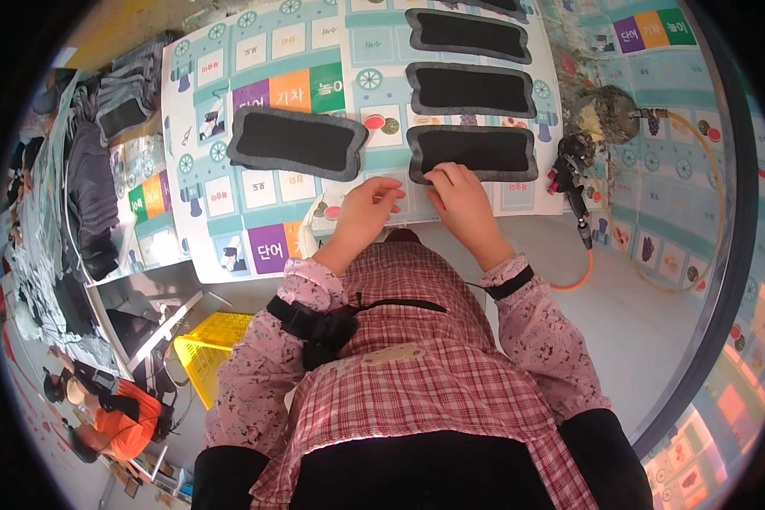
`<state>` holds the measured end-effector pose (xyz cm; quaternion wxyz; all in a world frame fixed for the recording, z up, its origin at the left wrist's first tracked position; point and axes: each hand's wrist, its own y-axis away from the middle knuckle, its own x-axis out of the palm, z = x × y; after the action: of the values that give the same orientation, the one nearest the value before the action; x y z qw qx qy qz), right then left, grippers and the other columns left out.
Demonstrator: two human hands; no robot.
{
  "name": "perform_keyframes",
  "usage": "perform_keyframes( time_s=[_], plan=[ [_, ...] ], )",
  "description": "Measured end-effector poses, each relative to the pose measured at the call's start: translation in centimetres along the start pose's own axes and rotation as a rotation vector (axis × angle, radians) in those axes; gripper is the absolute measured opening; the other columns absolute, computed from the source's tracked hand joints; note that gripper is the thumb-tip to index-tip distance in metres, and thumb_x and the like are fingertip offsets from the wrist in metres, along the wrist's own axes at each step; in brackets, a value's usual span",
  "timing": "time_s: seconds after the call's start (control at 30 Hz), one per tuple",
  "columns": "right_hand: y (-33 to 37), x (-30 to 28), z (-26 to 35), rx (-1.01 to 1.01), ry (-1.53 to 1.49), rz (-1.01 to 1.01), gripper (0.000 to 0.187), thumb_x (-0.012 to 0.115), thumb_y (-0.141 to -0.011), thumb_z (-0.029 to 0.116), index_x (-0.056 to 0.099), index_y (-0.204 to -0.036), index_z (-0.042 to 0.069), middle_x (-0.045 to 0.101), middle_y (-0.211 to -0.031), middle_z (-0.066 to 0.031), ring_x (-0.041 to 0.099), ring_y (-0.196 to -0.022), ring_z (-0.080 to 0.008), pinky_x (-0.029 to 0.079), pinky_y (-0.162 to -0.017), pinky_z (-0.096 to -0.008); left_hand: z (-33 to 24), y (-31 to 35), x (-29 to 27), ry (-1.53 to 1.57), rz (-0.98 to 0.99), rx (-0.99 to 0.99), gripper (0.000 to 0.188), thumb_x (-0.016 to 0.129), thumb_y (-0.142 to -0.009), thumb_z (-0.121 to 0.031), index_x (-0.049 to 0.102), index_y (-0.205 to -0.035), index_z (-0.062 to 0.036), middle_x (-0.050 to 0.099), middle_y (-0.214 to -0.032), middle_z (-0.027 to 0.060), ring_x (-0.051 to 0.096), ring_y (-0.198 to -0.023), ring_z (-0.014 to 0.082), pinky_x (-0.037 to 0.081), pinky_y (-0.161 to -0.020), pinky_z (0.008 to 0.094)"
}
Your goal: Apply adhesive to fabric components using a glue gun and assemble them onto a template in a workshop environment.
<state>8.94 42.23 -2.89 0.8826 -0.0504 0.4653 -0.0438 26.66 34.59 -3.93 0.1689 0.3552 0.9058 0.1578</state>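
Note:
My left hand is closed, its fingers curled toward the thumb, near the table's front edge; whether something small is in it is hidden. To its right, my right hand pinches at the near edge of a black cloth pad with a grey border. That pad lies flat, nearest in a column of similar pads on the right. Another grey-edged black pad lies slightly tilted, just beyond my left hand. The pads rest on a printed, pale blue-green sheet covering the table.
Stacked dark cloth pieces stand at the left. A spray gun with an orange hose lies at the table's right edge, by a stained round vessel. A yellow basket stands below left. A person in orange is farther left.

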Motion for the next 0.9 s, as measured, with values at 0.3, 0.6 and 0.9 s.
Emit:
perform_keyframes(
  time_s=[0.3,0.6,0.9],
  plan=[
    [-0.6,0.2,-2.6,-0.298,0.183,0.101,0.014,0.056,-0.074,0.002,0.053,-0.087,0.003,0.051,-0.089,-0.0092,0.053,-0.085,-0.0261,0.045,-0.073,-0.0350,-0.2,0.9,0.7,0.377,0.164,-0.361,0.027,0.047,-0.092,-0.019,0.058,-0.109,-0.0011,0.066,-0.099,0.0071,0.062,-0.073,0.0116,0.047,-0.058,0.0206],
    [-0.3,0.3,-2.3,-0.115,-0.093,-0.024,0.011,0.060,-0.073,0.002,0.052,-0.080,0.003,0.053,-0.083,-0.0071,0.054,-0.077,-0.0275,0.045,-0.068,-0.0364,2.1,-3.8,3.1,0.278,0.106,-0.324,0.037,0.051,-0.087,-0.031,0.063,-0.097,0.0016,0.068,-0.080,0.0054,0.060,-0.057,0.0118,0.044,-0.052,0.0219],
    [1.5,-0.2,-0.7,-0.109,-0.022,-0.082,0.025,0.062,-0.072,0.010,0.059,-0.096,0.001,0.056,-0.102,-0.0087,0.053,-0.092,-0.0253,0.041,-0.079,-0.0371,2.1,-3.9,1.8,-0.193,0.147,-0.131,0.028,0.051,-0.082,-0.019,0.066,-0.083,0.0042,0.068,-0.072,0.0070,0.055,-0.050,0.0098,0.045,-0.049,0.0231]
  ],
)
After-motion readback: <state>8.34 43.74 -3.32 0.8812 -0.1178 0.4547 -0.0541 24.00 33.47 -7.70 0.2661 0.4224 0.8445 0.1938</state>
